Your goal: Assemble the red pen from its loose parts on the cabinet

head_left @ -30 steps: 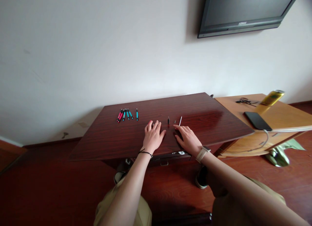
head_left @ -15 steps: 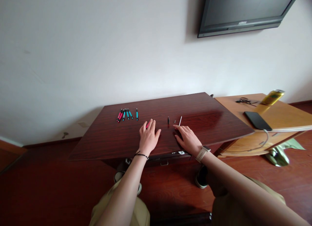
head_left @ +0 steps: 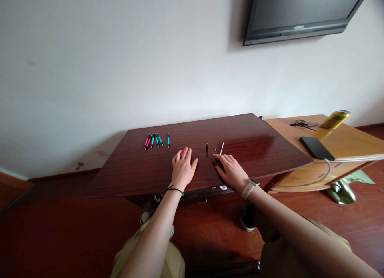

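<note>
My left hand [head_left: 183, 171] lies palm down on the dark wooden table [head_left: 126, 166], fingers stretched out. A pink pen barrel [head_left: 183, 152] shows by its fingertips, partly covered by them. My right hand [head_left: 231, 170] also rests palm down with fingers extended, near the lower end of a thin white pen refill [head_left: 222, 148]. Between the hands, further back, are a black pen tip piece [head_left: 207, 147] and a tiny part [head_left: 215, 149], perhaps a spring. Pink pens [head_left: 147, 142] and several blue pens [head_left: 157, 140] lie at the back left, with one blue pen [head_left: 168, 141] apart.
On the right, a lighter wooden cabinet [head_left: 351, 148] bears a black phone [head_left: 317, 148] with a cable, a coiled black cord [head_left: 302, 124] and a yellow can [head_left: 336, 120]. A television [head_left: 300, 14] hangs on the wall behind. A drawer [head_left: 201, 200] sits under the table's front edge.
</note>
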A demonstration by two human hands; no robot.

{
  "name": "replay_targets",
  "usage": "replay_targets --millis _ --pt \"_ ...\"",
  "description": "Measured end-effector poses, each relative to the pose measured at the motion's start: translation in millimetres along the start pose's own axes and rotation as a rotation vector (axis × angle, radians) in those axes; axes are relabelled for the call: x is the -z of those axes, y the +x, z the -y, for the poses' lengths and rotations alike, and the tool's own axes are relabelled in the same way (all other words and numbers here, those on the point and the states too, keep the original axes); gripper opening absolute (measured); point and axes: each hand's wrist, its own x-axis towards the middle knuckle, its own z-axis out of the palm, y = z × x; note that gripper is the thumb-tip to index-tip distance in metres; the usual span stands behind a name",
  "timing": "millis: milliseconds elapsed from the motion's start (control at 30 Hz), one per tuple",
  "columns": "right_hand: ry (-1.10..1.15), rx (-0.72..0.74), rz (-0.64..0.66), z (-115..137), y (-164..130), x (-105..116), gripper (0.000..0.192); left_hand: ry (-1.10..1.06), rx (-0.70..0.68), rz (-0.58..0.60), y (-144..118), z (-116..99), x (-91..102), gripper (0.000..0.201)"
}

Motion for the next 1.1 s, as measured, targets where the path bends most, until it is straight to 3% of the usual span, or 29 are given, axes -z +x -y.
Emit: replay_targets --millis 1100 --pt "0.018 0.004 0.011 0 -1 2 0.04 0.072 0.034 0.049 -10 -5 12.7 0.043"
